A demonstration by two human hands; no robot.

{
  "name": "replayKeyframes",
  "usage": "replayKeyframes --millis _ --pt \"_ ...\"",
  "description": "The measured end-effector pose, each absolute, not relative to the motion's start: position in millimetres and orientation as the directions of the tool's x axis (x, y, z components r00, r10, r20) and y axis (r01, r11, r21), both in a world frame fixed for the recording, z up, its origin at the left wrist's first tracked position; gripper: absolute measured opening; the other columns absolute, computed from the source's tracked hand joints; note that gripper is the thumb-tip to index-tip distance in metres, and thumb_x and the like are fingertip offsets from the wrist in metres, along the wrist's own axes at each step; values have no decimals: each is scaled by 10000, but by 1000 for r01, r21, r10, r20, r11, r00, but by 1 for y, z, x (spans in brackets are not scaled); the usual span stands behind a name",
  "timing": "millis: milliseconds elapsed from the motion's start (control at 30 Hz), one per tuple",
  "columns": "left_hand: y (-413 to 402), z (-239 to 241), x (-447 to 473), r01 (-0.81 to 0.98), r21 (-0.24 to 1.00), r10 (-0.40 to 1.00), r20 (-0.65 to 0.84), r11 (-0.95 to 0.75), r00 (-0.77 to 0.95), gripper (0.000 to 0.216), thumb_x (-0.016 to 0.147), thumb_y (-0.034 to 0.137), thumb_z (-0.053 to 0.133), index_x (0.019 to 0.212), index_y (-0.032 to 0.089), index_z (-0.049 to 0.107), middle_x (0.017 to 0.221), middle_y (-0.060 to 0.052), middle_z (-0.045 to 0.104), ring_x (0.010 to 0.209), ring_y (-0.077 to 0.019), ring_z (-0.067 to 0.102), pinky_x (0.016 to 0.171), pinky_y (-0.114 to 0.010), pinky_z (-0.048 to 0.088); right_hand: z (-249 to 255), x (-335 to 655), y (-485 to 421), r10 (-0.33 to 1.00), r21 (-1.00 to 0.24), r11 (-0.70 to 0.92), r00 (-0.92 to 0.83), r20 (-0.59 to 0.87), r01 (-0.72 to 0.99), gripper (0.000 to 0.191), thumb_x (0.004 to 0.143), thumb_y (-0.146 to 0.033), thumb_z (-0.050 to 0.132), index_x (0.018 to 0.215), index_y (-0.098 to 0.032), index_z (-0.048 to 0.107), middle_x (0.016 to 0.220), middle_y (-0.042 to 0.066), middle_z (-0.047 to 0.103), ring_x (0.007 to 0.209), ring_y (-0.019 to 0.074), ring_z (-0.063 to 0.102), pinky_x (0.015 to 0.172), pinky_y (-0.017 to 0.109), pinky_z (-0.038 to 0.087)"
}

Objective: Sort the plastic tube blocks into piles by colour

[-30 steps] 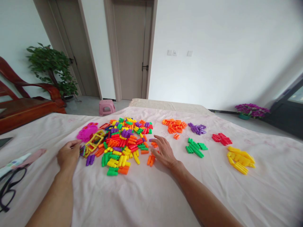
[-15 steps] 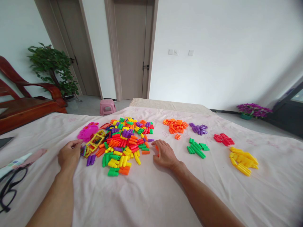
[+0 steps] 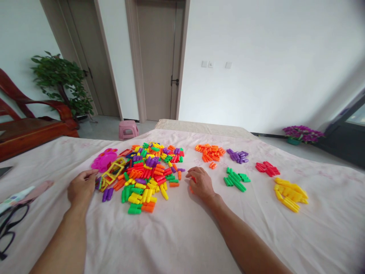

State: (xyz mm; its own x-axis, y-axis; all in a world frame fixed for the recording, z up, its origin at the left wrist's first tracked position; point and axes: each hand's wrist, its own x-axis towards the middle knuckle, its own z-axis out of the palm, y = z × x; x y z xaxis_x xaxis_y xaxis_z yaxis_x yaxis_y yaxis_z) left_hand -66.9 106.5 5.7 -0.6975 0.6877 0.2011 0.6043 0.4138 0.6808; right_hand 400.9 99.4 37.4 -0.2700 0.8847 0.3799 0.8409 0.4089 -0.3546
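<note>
My right hand (image 3: 201, 183) is low over the cloth, just right of a mixed heap of bullet-shaped plastic pieces (image 3: 148, 171). Its fingers are curled over orange plastic pieces (image 3: 193, 179), mostly covered by the hand. At the heap's left edge rests my left hand (image 3: 82, 187), fingers drawn together beside yellow square frames (image 3: 115, 170); what they hold, if anything, is hidden. Two purple pieces (image 3: 107, 194) lie just right of this hand. Behind it is a magenta flower-shaped plate (image 3: 104, 160).
Sorted groups lie to the right: orange pieces (image 3: 209, 152), purple pieces (image 3: 238, 156), green pieces (image 3: 236, 179), red pieces (image 3: 267, 168) and yellow pieces (image 3: 291, 194). Black glasses (image 3: 13, 224) are at the left on the cloth (image 3: 182, 236). A pink stool (image 3: 128, 129) stands beyond the table.
My right hand has shifted slightly right, away from the heap, with the orange pieces under its fingers. The left hand stays at the heap's edge. The view has turned slightly.
</note>
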Motion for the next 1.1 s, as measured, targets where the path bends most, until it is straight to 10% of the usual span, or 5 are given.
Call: replayKeyframes --millis 233,400,533,700,1100 --pt "106 10 -66 584 676 684 161 449 -712 505 795 577 573 1115 229 749 992 -95 725 791 -240 587 700 -355 415 41 391 94 802 -263 573 -466 373 776 294 917 -295 553 1180 -281 682 1319 56 618 1255 246 484 1072 414 343" --pt "105 10 -66 586 678 688 162 442 -707 506 795 571 572 1123 226 745 983 -86 721 798 -234 587 712 -347 419 47 414 106 901 -513 418 -267 342 750 240 933 -340 525 1057 -238 703 1102 62 691 1079 224 585 989 385 420" --pt "107 8 -69 588 662 683 153 466 -714 538 814 596 532 1149 227 735 995 -84 717 785 -224 581 698 -331 415 48 457 118 916 -673 388 -345 206 629 563 816 -515 683 1315 -264 613 1465 90 506 1375 290 415 1115 453 348" --pt "108 11 -69 595 648 705 124 476 -699 557 798 622 527 1154 245 731 1019 -75 725 731 -210 555 657 -311 407 34 463 108 863 -573 463 -490 120 676 929 621 -553 843 1447 -294 505 1573 113 368 1448 349 307 1180 518 248" --pt "111 11 -71 606 611 708 103 509 -699 560 781 634 517 1137 261 734 1042 -80 732 635 -195 523 588 -281 392 21 461 137 906 -573 362 -134 402 735 302 915 -374 582 1142 -230 719 1231 92 685 1176 240 609 1052 407 438"
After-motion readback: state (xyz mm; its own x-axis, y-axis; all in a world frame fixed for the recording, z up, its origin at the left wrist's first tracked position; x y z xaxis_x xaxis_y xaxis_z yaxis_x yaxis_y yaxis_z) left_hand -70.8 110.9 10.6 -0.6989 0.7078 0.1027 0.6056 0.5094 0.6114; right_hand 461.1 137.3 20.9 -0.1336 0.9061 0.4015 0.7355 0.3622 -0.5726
